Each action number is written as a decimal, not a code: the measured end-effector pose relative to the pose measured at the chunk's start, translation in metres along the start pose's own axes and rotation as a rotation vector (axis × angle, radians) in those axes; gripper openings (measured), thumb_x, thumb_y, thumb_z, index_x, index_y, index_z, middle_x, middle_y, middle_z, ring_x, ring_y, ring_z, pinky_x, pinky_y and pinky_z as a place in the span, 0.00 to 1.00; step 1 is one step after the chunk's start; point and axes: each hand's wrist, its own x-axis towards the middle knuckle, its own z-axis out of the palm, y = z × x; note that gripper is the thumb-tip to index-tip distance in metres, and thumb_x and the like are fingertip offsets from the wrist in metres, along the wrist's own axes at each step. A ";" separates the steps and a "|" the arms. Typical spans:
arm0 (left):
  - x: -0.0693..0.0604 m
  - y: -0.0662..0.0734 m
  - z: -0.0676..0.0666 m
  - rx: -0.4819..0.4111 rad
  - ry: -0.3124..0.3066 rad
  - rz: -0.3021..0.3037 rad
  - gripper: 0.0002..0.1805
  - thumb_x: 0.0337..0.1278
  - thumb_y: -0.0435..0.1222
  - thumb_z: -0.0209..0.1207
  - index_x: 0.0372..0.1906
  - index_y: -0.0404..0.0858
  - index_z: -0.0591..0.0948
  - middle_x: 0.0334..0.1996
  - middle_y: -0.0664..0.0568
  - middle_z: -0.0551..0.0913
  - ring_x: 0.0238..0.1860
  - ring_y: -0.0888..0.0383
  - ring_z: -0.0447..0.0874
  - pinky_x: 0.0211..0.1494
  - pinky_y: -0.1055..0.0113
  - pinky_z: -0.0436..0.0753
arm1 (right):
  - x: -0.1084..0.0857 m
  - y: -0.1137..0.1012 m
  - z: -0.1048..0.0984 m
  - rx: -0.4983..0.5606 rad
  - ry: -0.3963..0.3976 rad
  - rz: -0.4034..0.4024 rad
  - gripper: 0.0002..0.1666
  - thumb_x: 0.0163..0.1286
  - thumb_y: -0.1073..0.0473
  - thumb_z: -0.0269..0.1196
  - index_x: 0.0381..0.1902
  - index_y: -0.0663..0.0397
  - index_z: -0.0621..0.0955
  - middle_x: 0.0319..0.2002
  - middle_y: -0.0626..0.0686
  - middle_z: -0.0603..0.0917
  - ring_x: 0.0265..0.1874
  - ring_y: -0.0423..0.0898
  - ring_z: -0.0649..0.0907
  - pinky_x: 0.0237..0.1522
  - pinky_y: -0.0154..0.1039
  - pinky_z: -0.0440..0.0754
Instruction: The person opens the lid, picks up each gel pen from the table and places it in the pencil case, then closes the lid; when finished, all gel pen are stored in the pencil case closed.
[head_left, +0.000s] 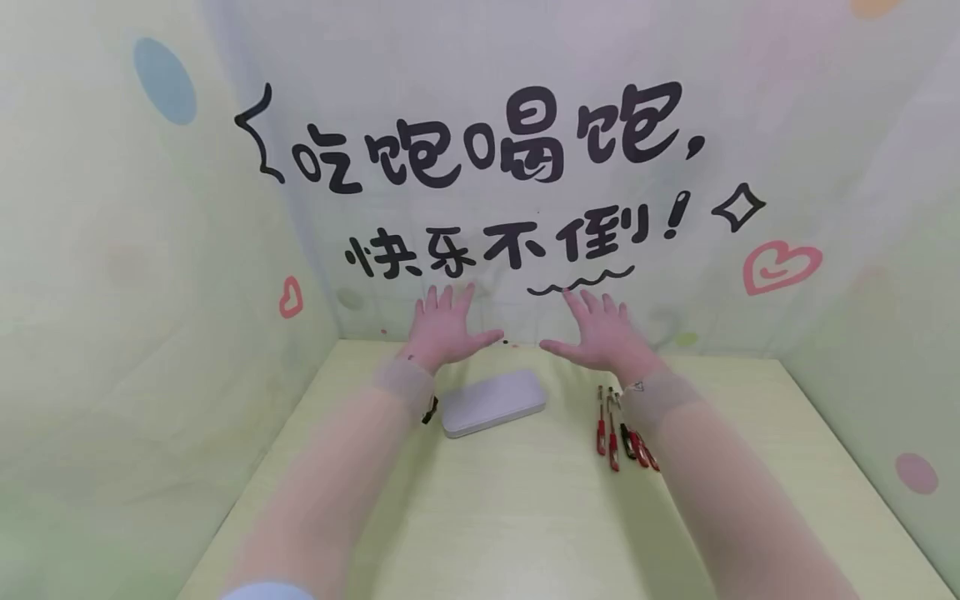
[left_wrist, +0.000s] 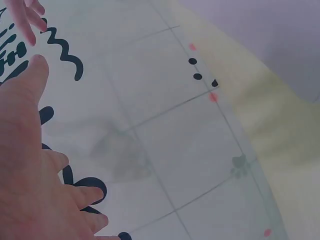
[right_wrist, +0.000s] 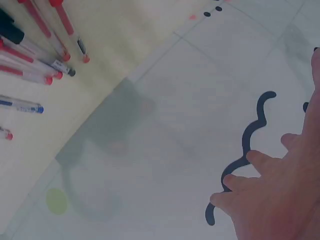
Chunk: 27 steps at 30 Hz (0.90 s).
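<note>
My left hand (head_left: 444, 327) is held out with its fingers straight and spread, holding nothing. Likewise my right hand (head_left: 602, 335) has spread fingers and nothing in it. Between and below them on the table lies a closed lavender case (head_left: 493, 403), flat with rounded corners; part of it also shows at the top right of the left wrist view. Several pens (head_left: 613, 446) with red or black ends lie beside my right wrist, partly hidden by the forearm. The right wrist view shows these clear-barrelled pens (right_wrist: 50, 30), including a blue pen (right_wrist: 20, 104).
The pale table (head_left: 517, 517) meets a back wall (head_left: 480, 50) printed with large black characters, and side walls stand left and right. A small black item (head_left: 430, 410) sits by my left wrist; its kind is unclear.
</note>
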 end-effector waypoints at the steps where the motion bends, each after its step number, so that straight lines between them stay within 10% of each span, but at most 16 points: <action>1: -0.002 -0.001 0.004 -0.003 0.004 0.001 0.62 0.65 0.80 0.51 0.92 0.51 0.48 0.89 0.33 0.55 0.90 0.27 0.46 0.92 0.28 0.53 | 0.000 -0.002 0.004 0.007 -0.009 -0.015 0.70 0.72 0.15 0.56 0.92 0.47 0.46 0.90 0.68 0.51 0.86 0.80 0.52 0.87 0.80 0.48; 27: -0.068 -0.037 0.121 -0.304 -0.121 -0.095 0.70 0.57 0.79 0.63 0.91 0.41 0.51 0.88 0.35 0.60 0.89 0.35 0.56 0.90 0.36 0.66 | -0.011 -0.036 0.115 0.191 -0.194 -0.161 0.62 0.66 0.34 0.77 0.90 0.40 0.61 0.89 0.64 0.56 0.86 0.69 0.64 0.84 0.70 0.69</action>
